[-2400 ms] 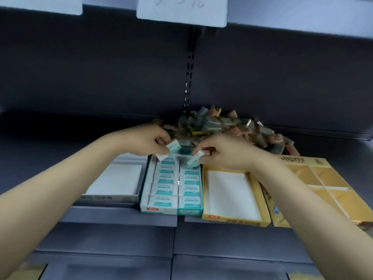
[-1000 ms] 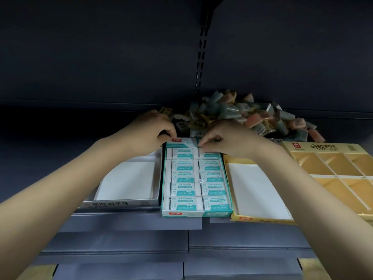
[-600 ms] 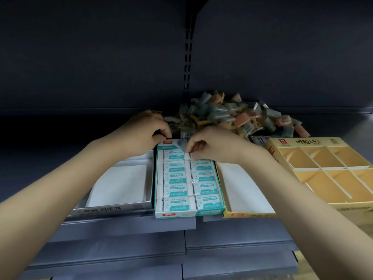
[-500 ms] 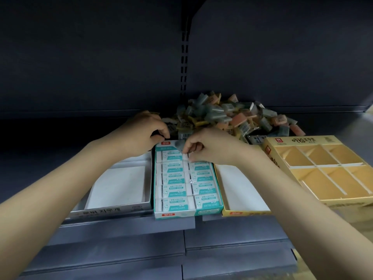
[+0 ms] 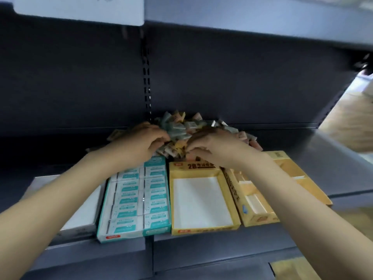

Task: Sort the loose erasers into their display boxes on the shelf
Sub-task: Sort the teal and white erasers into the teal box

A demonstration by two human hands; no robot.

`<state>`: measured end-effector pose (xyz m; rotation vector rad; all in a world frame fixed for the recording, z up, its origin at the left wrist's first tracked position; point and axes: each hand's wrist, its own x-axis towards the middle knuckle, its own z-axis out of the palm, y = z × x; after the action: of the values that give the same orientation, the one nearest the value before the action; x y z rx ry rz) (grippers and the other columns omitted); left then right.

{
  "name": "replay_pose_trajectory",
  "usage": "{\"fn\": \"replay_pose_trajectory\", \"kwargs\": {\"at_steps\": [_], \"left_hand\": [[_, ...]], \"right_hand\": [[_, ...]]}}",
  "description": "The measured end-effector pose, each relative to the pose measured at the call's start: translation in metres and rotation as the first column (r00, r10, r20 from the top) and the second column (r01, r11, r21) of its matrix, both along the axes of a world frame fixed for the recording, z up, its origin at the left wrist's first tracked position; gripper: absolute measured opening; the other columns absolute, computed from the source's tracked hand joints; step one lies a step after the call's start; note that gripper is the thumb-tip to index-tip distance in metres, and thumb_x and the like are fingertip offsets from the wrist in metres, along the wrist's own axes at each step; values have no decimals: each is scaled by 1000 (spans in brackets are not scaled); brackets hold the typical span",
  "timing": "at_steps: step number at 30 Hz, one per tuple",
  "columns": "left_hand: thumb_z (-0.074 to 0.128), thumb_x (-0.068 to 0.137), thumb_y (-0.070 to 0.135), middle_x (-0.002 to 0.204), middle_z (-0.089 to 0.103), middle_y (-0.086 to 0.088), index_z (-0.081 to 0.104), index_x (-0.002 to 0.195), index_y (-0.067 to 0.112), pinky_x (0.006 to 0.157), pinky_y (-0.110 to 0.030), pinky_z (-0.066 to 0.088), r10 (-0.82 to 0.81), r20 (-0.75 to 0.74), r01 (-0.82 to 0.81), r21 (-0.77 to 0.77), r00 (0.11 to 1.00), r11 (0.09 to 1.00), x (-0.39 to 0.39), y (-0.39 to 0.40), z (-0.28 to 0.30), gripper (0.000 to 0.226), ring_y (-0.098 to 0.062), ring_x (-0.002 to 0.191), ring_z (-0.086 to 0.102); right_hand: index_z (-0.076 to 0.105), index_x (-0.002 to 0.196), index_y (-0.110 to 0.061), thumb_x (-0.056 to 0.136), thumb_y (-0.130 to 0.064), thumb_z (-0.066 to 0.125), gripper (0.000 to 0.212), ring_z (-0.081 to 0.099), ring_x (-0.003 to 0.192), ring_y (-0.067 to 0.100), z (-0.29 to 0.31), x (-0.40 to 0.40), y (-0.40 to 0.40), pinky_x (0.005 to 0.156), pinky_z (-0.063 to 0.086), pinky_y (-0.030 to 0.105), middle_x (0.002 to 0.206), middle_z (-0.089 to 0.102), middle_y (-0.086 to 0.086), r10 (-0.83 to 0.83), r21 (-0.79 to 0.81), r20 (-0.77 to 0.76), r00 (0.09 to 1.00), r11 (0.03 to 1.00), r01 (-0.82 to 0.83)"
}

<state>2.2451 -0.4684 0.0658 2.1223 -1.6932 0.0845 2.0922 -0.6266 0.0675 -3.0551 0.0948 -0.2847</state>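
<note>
- Head cam: both hands have left the teal box & gone back to the loose eraser pile at the rear of the shelf; a sec ago they were seating erasers at that box's far end
- I read that as: teal box looks full w/ two neat rows, so this step is done & I'm hunting the next batch
- left hand sits on the pile's left edge, fingers curled down into the erasers; can't tell if it's actually got one
- right hand is on the pile's front-right, fingertips bent & digging in just behind the yellow box; grip also unclear to me, frame's blurry
- pile is touching both hands, right behind the box row
- yellow box is empty, so is the white box far left & the divided gold box on the right; plenty left to sort imo
</note>
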Motion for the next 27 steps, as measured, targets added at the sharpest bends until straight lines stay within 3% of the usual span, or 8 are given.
{"fn": "replay_pose_trajectory", "kwargs": {"at_steps": [2, 6, 12, 15, 20, 23, 27], "left_hand": [[44, 96, 14, 112, 51, 8, 60, 119, 15, 81, -16, 26, 8, -21, -8, -20, 1000, 1000, -17, -19, 2, 28, -13, 113, 44], [45, 94, 8, 129, 54, 2, 58, 123, 18, 96, -24, 31, -20, 34, 22, -67, 999, 997, -43, -62, 6, 33, -17, 120, 45], [48, 94, 20, 134, 49, 11, 55, 126, 29, 98, -28, 25, 62, 111, -56, -57, 992, 997, -63, -107, 1, 34, -13, 122, 42], [52, 92, 18, 127, 53, 10, 58, 122, 27, 93, -27, 27, 102, 99, -100, -33, 990, 994, -64, -119, -5, 32, -14, 118, 43], [56, 91, 23, 113, 54, 13, 61, 118, 28, 93, -31, 27, 157, 96, -156, -26, 983, 987, -71, -128, -9, 29, -15, 112, 44], [56, 91, 25, 113, 53, 14, 59, 120, 29, 104, -35, 24, 187, 104, -185, -30, 977, 982, -74, -128, -10, 30, -14, 114, 43], [49, 94, 23, 123, 52, 14, 56, 125, 30, 102, -27, 22, 202, 86, -202, -13, 976, 979, -74, -123, -18, 32, -10, 121, 38]], "right_hand": [[69, 112, -27, 92, -19, 56, 25, 55, 117, 16, 7, -16, -24, 96, 45, 34, 123, 63, -11, 22, -94, 45, 999, 995, -17], [66, 114, -36, 81, -4, 65, 45, 57, 111, 19, 10, -49, -86, 90, 49, 35, 121, 63, -14, 57, -208, 95, 994, 977, -36], [68, 108, -30, 85, -9, 58, 33, 54, 105, 14, 10, -77, -156, 85, 46, 29, 115, 65, -17, -2, -234, -15, 1000, 972, -2], [64, 118, -36, 85, -11, 60, 42, 49, 110, 12, 6, -83, -174, 86, 37, 24, 119, 61, -16, -10, -166, -59, 998, 986, 0], [69, 111, -29, 70, -9, 74, 45, 61, 95, 23, -6, -80, -188, 75, 44, 30, 101, 67, -1, 134, -217, -37, 990, 966, -139], [69, 111, -27, 68, -9, 76, 47, 63, 98, 25, -17, -69, -196, 75, 52, 38, 104, 70, -2, 226, -290, -56, 973, 928, -232], [68, 113, -25, 64, -8, 80, 53, 63, 102, 23, -26, -60, -201, 77, 53, 37, 108, 70, -5, 325, -322, -27, 945, 892, -316]]}}
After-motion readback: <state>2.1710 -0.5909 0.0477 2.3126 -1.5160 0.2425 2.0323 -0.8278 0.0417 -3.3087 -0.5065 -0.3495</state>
